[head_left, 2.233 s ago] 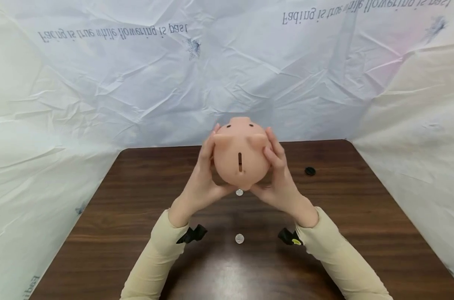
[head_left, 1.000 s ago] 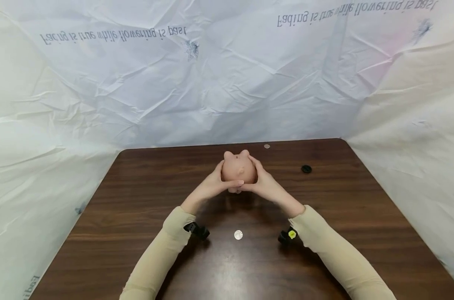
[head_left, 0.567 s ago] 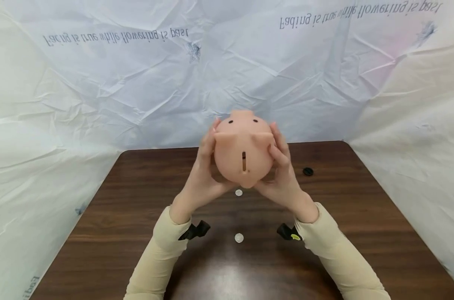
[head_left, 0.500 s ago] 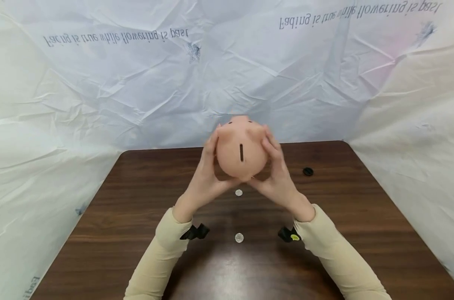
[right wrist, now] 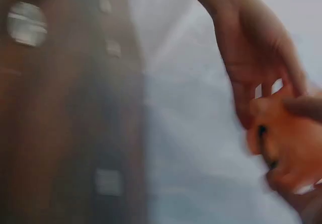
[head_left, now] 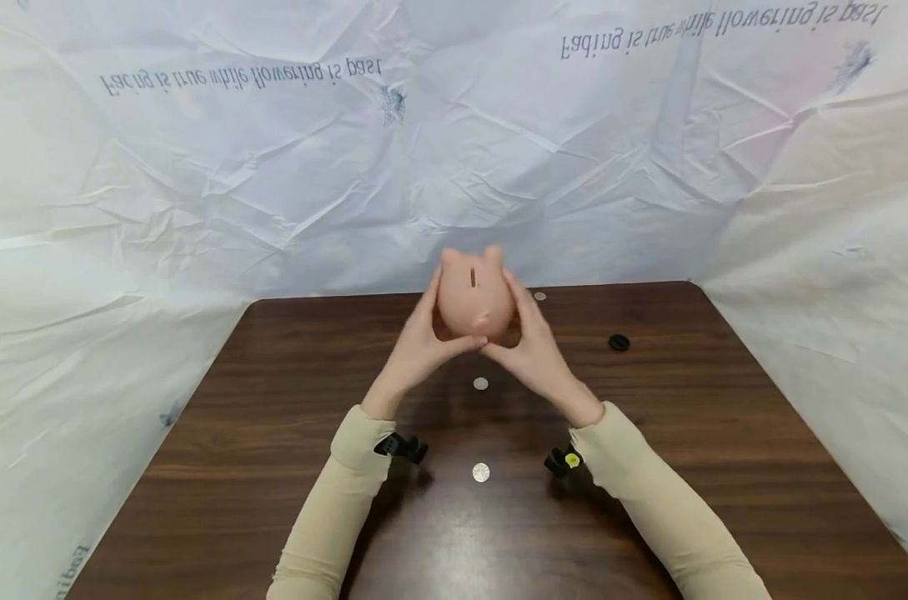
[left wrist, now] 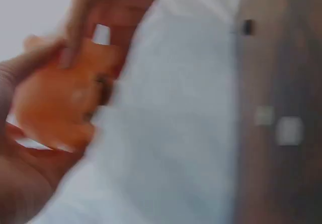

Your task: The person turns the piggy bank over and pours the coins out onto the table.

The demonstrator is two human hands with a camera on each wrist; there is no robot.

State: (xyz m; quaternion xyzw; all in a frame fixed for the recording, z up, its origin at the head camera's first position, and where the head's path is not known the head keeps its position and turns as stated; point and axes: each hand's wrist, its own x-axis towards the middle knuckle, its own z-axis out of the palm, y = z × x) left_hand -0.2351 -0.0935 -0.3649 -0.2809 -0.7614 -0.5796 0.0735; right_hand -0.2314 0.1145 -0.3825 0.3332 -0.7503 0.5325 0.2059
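1. Both your grips are wrapped round the piggy bank (head_left: 474,302), so nothing's loose: left grip (head_left: 418,348) at its 8 o'clock, right grip (head_left: 536,350) at 4, thumbs meeting around 6.
2. You've got it up in the air over the desk (head_left: 273,417), slot (head_left: 472,277) at 12, ears at 11 and 1.
3. Going from the piggy bank, middle coin (head_left: 481,383) is at 6, near coin (head_left: 481,472) further out at 6.
4. Far coin (head_left: 539,297) sits at 3, black disc (head_left: 619,342) just past 3, further out.

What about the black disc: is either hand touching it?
No, the black disc lies apart on the table; left hand and right hand hold the piggy bank.
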